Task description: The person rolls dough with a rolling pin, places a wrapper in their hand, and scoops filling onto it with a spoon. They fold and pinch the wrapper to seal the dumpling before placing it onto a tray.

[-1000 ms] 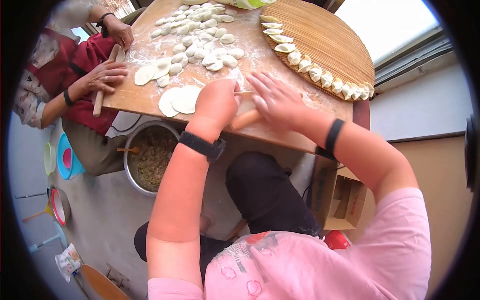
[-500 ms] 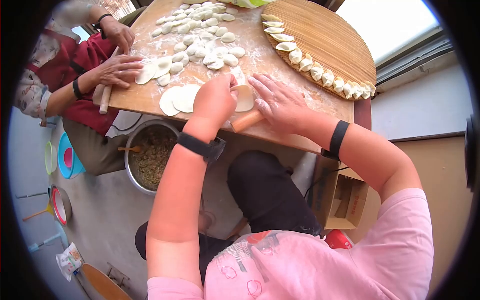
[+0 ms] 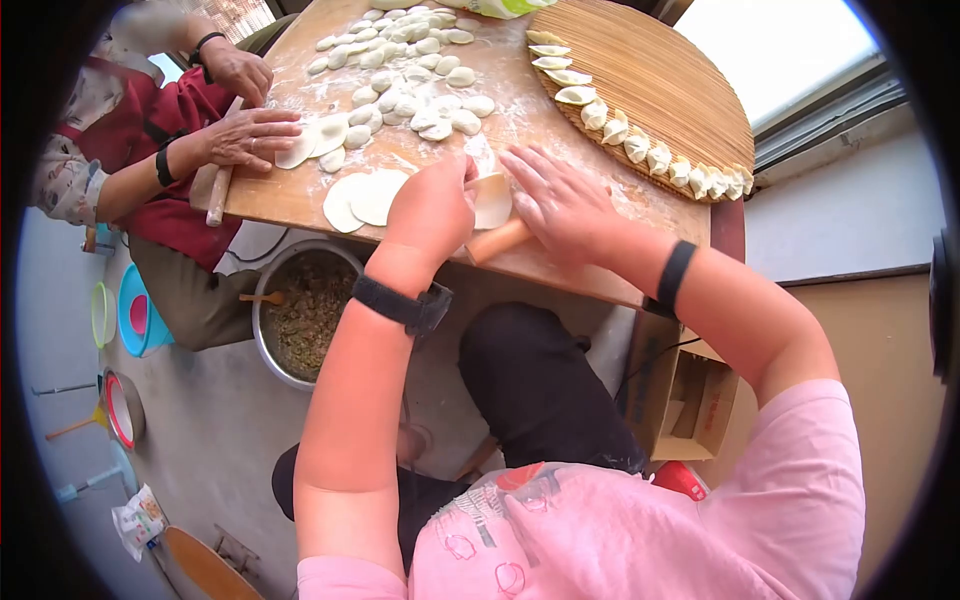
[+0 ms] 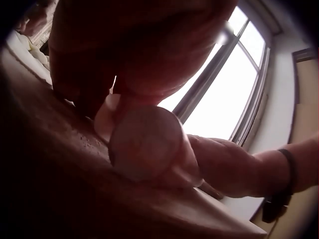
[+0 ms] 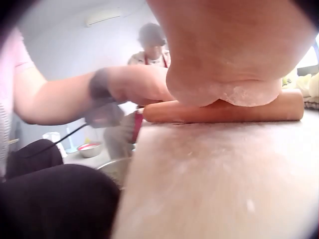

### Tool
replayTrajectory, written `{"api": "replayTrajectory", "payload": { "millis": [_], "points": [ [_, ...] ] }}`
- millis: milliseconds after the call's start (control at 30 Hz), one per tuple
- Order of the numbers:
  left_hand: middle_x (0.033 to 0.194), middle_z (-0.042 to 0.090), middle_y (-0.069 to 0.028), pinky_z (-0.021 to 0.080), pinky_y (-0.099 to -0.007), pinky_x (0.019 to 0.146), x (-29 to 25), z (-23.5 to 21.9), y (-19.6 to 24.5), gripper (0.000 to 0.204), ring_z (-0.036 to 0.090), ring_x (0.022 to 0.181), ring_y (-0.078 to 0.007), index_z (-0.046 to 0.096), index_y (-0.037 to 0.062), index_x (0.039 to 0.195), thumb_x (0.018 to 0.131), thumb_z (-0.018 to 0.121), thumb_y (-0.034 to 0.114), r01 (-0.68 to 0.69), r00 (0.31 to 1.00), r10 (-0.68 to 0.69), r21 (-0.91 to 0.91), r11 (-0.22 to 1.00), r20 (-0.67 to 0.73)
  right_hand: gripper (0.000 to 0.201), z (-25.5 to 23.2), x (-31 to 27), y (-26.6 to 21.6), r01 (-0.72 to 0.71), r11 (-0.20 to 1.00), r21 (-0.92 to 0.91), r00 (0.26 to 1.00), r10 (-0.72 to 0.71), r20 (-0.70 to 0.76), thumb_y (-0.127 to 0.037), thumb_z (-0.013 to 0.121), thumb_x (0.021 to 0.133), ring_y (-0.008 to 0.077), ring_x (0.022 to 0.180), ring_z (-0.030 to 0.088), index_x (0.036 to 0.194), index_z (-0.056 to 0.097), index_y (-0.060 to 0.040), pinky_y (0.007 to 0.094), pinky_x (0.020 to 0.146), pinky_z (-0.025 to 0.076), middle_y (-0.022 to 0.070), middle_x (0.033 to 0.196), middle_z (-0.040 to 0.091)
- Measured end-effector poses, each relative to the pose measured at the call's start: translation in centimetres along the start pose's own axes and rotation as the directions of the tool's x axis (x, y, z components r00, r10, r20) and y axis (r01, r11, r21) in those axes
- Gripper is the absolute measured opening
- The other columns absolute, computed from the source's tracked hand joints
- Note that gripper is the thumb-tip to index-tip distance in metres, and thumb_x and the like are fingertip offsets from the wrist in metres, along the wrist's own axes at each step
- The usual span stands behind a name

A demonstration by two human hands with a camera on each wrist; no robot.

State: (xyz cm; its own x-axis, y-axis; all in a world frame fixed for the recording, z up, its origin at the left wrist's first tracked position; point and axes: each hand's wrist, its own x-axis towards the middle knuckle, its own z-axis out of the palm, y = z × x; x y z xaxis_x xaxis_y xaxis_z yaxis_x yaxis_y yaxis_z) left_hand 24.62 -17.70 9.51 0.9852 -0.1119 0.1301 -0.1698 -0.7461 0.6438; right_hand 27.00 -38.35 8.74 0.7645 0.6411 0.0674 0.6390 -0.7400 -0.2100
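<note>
My left hand [image 3: 432, 205] pinches the left edge of a thin round dough wrapper [image 3: 492, 202] at the table's near edge. Beside it, my right hand [image 3: 562, 205] lies with fingers extended, its floury palm pressing on a wooden rolling pin [image 3: 498, 241]. In the right wrist view the heel of that hand rests on the pin [image 5: 224, 113], which lies along the floured board [image 5: 199, 169]. The pin's round end [image 4: 147, 142] fills the middle of the dark left wrist view. Two rolled wrappers [image 3: 342, 203] lie left of my left hand.
Several small flattened dough pieces [image 3: 400, 105] cover the table's far left. Dumplings [image 3: 636, 148] line the edge of a round reed tray [image 3: 650, 80] at right. Another person's hand [image 3: 245, 140] is over a second rolling pin [image 3: 217, 200]. A bowl of filling [image 3: 305, 315] stands below the table edge.
The wrapper between my hands shows more fully than one second ago, with the pin now at its near right side. The other person's near hand has moved right, toward the wrappers.
</note>
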Motion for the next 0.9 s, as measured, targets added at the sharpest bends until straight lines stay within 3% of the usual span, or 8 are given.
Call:
{"api": "replayTrajectory", "payload": {
  "millis": [167,267,300,333,467,533,800,900],
  "points": [
    [0.087,0.069,-0.0223,0.052,-0.0475,0.076,-0.1,0.0,0.8,0.020,0.066,0.083,-0.0415,0.070,0.0010,0.090,0.092,0.061,0.019,-0.032,0.999,0.033,0.053,0.998,-0.017,0.038,0.5,6.8,1.6,0.116,0.959,-0.259,0.993,-0.121,-0.002,-0.018,0.039,0.103,0.0428,0.148,0.026,0.127,0.054,0.0068,0.0449,0.121,0.027,0.0219,0.159,0.031],
    [0.086,0.069,-0.0226,0.052,-0.0474,0.076,0.1,0.3,0.8,0.019,0.066,0.083,-0.0414,0.070,0.0024,0.091,0.090,0.062,0.019,-0.012,1.000,0.011,0.105,0.994,0.009,0.044,1.3,5.0,1.5,0.138,0.955,-0.261,0.989,-0.147,-0.015,-0.023,0.039,0.104,0.0397,0.149,0.027,0.139,0.047,0.0019,0.0444,0.121,0.025,0.0210,0.159,0.031],
    [0.086,0.068,-0.0220,0.053,-0.0464,0.077,0.0,-0.3,1.0,0.016,0.066,0.084,-0.0401,0.070,0.0037,0.091,0.088,0.065,0.018,0.025,0.997,-0.033,0.126,0.992,0.064,0.043,1.2,2.6,0.9,0.181,0.974,-0.133,0.964,-0.202,-0.171,-0.025,0.041,0.103,0.0412,0.144,0.035,0.135,0.054,0.0006,0.0465,0.120,0.027,0.0238,0.154,0.039],
    [0.086,0.068,-0.0217,0.053,-0.0462,0.077,-0.1,-0.8,0.3,0.015,0.067,0.084,-0.0395,0.070,0.0039,0.091,0.087,0.065,0.017,0.021,0.999,-0.026,0.119,0.993,0.041,0.048,0.5,1.1,-0.3,0.006,0.997,0.083,0.990,0.006,-0.138,-0.030,0.042,0.103,0.0378,0.143,0.037,0.143,0.048,-0.0042,0.0461,0.119,0.028,0.0218,0.153,0.041],
    [0.091,0.071,-0.0161,0.053,-0.0439,0.079,0.3,-4.8,-1.5,0.013,0.068,0.087,-0.0343,0.072,0.0074,0.094,0.083,0.072,0.015,0.089,0.985,-0.035,0.324,0.942,-0.166,0.053,-0.2,-1.7,0.1,0.037,0.999,0.011,0.992,-0.036,-0.124,-0.034,0.044,0.102,0.0345,0.143,0.039,0.148,0.044,-0.0076,0.0445,0.118,0.029,0.0179,0.153,0.043],
    [0.092,0.070,-0.0144,0.053,-0.0420,0.082,2.0,-4.4,-3.1,0.019,0.067,0.091,-0.0324,0.072,0.0086,0.098,0.081,0.075,0.017,-0.075,0.969,0.135,0.273,0.959,-0.207,0.053,-0.2,-1.3,0.1,0.040,0.999,0.002,0.991,-0.039,-0.127,-0.035,0.045,0.102,0.0343,0.143,0.039,0.148,0.044,-0.0078,0.0441,0.118,0.029,0.0173,0.152,0.044],
    [0.093,0.066,-0.0106,0.051,-0.0434,0.082,6.4,-1.5,-3.0,0.015,0.064,0.093,-0.0319,0.067,0.0077,0.087,0.077,0.077,0.012,-0.041,0.973,0.139,0.457,0.888,-0.183,0.056,-0.7,-0.2,0.2,0.007,0.999,0.040,1.000,-0.009,0.025,-0.031,0.044,0.102,0.0316,0.149,0.028,0.154,0.034,-0.0114,0.0429,0.122,0.023,0.0128,0.159,0.035],
    [0.092,0.065,-0.0117,0.052,-0.0435,0.081,6.4,-1.9,-3.4,0.005,0.063,0.093,-0.0323,0.067,0.0077,0.082,0.078,0.070,0.008,-0.063,0.975,0.153,0.465,0.883,-0.159,0.055,-0.4,-0.4,0.1,0.045,0.999,0.023,0.995,-0.043,-0.091,-0.036,0.045,0.102,0.0336,0.144,0.036,0.149,0.042,-0.0088,0.0434,0.119,0.028,0.0163,0.153,0.043]
  ]
}}
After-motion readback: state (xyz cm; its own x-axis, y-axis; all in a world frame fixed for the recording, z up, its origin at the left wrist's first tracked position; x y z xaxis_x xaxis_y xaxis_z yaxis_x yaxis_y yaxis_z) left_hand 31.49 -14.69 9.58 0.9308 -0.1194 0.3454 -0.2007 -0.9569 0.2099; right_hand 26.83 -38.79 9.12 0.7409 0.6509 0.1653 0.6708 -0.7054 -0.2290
